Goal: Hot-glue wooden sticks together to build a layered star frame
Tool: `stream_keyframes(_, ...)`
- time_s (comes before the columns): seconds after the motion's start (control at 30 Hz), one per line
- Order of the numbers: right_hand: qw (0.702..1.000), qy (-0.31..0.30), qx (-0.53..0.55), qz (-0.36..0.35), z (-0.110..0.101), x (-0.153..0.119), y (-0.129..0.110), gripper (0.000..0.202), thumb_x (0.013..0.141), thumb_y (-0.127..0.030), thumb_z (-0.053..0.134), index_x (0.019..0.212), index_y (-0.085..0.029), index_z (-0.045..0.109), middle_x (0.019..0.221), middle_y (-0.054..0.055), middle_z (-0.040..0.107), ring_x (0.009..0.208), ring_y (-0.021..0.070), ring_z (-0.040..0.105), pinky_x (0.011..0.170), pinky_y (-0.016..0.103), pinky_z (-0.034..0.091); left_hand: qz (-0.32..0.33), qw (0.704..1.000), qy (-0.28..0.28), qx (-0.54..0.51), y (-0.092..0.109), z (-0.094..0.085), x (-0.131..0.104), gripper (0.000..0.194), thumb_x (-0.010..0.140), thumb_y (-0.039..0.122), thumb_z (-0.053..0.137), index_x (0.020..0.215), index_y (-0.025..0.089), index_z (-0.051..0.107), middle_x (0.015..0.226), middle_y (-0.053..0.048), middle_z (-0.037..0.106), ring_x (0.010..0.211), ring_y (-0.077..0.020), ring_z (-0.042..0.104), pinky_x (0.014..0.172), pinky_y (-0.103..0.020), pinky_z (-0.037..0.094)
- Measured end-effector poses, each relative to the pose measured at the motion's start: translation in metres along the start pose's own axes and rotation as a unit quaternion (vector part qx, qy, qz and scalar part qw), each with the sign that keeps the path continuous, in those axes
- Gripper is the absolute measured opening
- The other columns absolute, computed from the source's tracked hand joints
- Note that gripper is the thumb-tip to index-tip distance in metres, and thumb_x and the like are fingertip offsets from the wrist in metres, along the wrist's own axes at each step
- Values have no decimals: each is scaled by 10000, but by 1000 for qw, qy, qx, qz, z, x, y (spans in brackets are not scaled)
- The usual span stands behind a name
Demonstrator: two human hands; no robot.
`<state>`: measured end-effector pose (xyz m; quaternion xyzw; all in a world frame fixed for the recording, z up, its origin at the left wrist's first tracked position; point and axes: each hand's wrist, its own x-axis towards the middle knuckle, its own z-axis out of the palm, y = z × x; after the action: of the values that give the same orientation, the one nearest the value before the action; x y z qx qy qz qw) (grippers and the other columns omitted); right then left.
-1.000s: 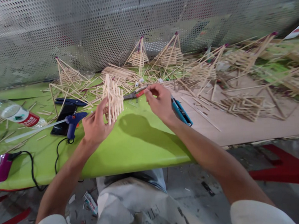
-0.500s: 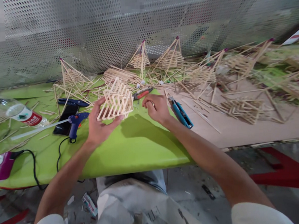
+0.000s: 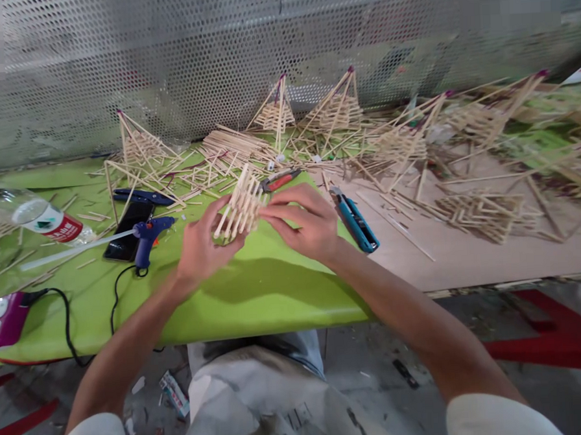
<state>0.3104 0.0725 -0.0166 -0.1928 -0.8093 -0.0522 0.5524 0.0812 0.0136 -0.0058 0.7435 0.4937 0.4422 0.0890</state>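
Observation:
A small lattice of pale wooden sticks (image 3: pixel 241 206) is held above the green table covering (image 3: pixel 275 290). My left hand (image 3: pixel 207 241) grips it from the left, thumb below and fingers behind. At its right side is my right hand (image 3: pixel 303 223), with thumb and fingertips pinched together against the lattice's edge; anything between those fingertips is too small to make out. Just behind the hands lie pliers with red handles (image 3: pixel 283 180). A teal utility knife (image 3: pixel 355 219) rests to the right of my right hand.
On the left are a blue glue gun (image 3: pixel 148 241), a black phone (image 3: pixel 128 232), a plastic bottle (image 3: pixel 42 217) and a purple box (image 3: pixel 4 320) with a cable. Stick pyramids (image 3: pixel 336 108) and loose sticks (image 3: pixel 238 145) line the back, before a perforated metal panel (image 3: pixel 189 60).
My right hand has come left to the lattice and its fingers have extended toward the edge. The lattice has turned in my left hand and shifted slightly right.

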Motion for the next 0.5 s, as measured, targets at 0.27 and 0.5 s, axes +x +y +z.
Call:
stream_keyframes(0.27, 996, -37, -36, -76, 4, -3, 3, 194, 1022, -180, 669, 1130, -325, 742, 1007, 18, 755, 923, 172, 696, 824, 347, 571, 8, 993, -23, 116, -4, 2, -3, 658, 838, 310, 788, 1468, 219, 620, 976, -6, 852, 726, -164, 798, 718, -241, 639)
stream_keyframes(0.5, 989, -96, -71, -84, 1, -6, 4, 189, 1067, -211, 593, 1150, -296, 740, 1028, 45, 755, 948, 192, 694, 834, 371, 559, 27, 985, -25, 171, -1, 2, -3, 688, 817, 294, 797, 1479, 233, 620, 981, -12, 856, 710, -175, 798, 696, -242, 632)
